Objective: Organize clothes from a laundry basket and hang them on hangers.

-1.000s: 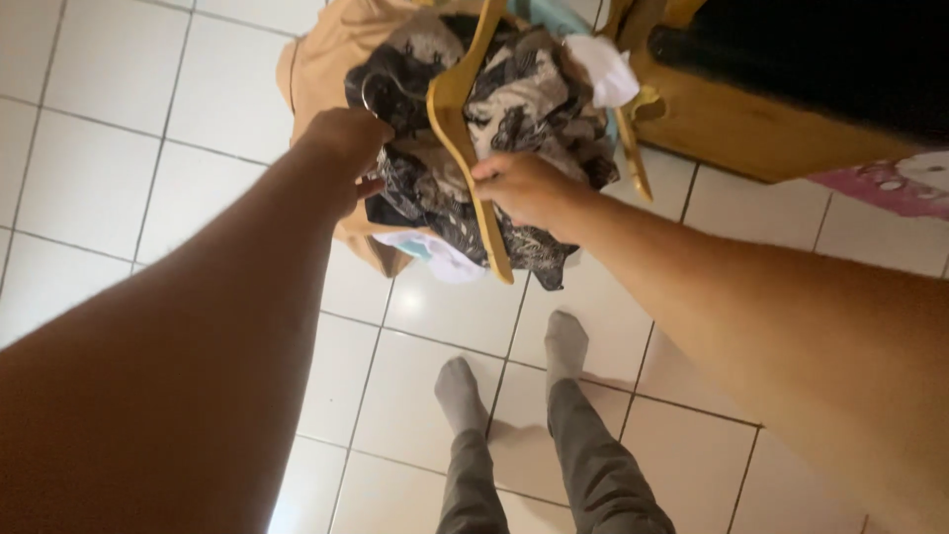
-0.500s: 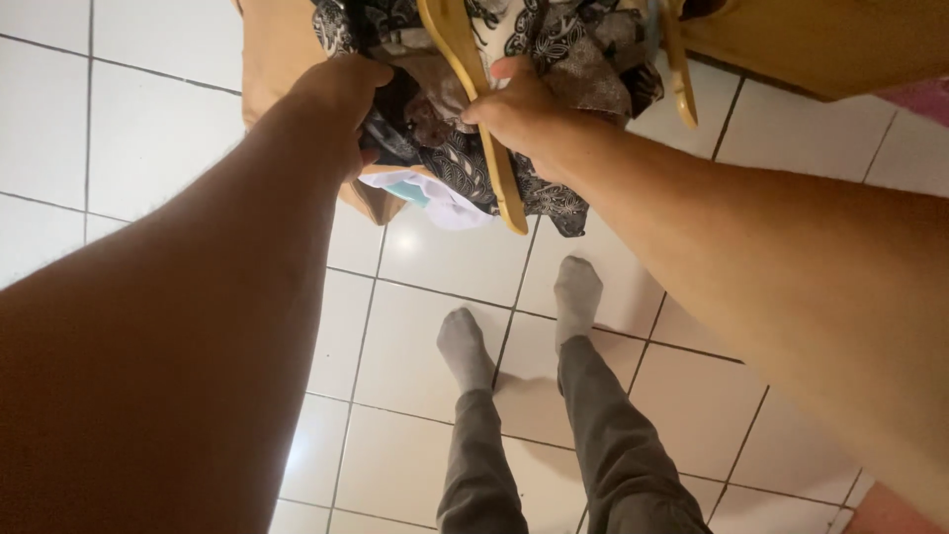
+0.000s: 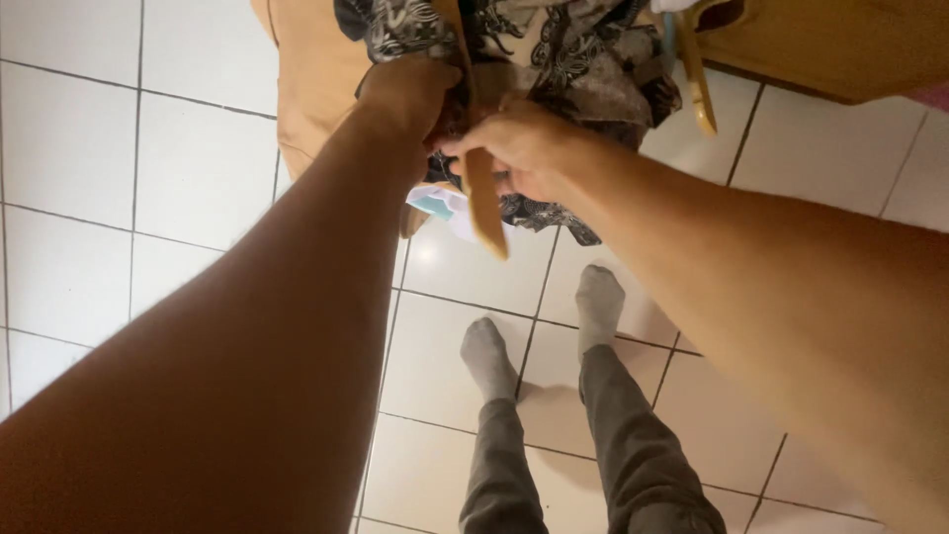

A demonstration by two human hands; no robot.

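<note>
Here the right hand (image 3: 519, 148) pinches the wooden hanger (image 3: 481, 203), the left hand (image 3: 405, 94) clenching the patterned garment (image 3: 583, 69).

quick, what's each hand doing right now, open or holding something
Left hand: closed, gripping the dark patterned garment.
Right hand: closed around the wooden hanger, over the same garment.

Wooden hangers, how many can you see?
2. One wooden hanger sits between the left hand and the right hand, against the patterned cloth. Another hanger hangs further right by the wooden furniture. The pile may hide more.
</note>
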